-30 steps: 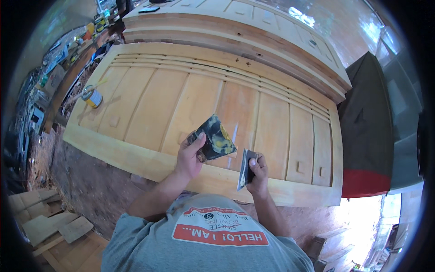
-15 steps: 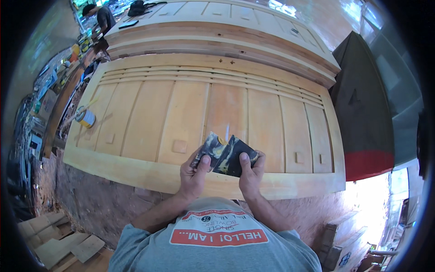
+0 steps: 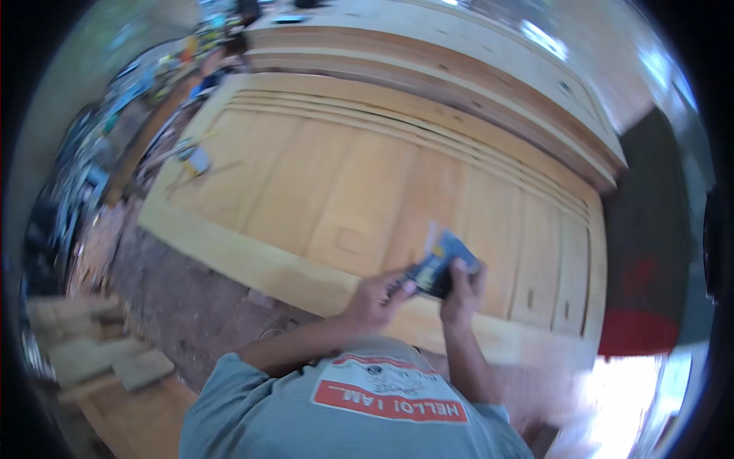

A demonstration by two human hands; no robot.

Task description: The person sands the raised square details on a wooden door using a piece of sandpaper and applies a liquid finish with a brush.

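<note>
Over the near edge of a pale wooden door (image 3: 355,187), both my hands are closed on flat, dark putty spreaders. My right hand (image 3: 464,297) grips one spreader (image 3: 456,250), tilted up and smeared with yellowish putty, its thumb across the face. Close by on the left, my left hand (image 3: 375,298) pinches the other spreader, which shows nearly edge-on and blurred. The two spreaders meet or overlap; motion blur hides the exact contact. The door lies flat, with vertical planks, long slats along its far side and small raised squares.
A small can (image 3: 196,161) with a stick beside it stands on the door's left part. More stacked wooden panels (image 3: 428,65) lie beyond. A dark, red-ended upright object (image 3: 646,229) stands at right. Loose boards (image 3: 99,348) lie lower left; clutter lines the far left.
My view has turned, shifting the door in the picture. The spreaders, earlier side by side with faces showing, are now tilted together, the left one turned edge-on. My hands have moved right.
</note>
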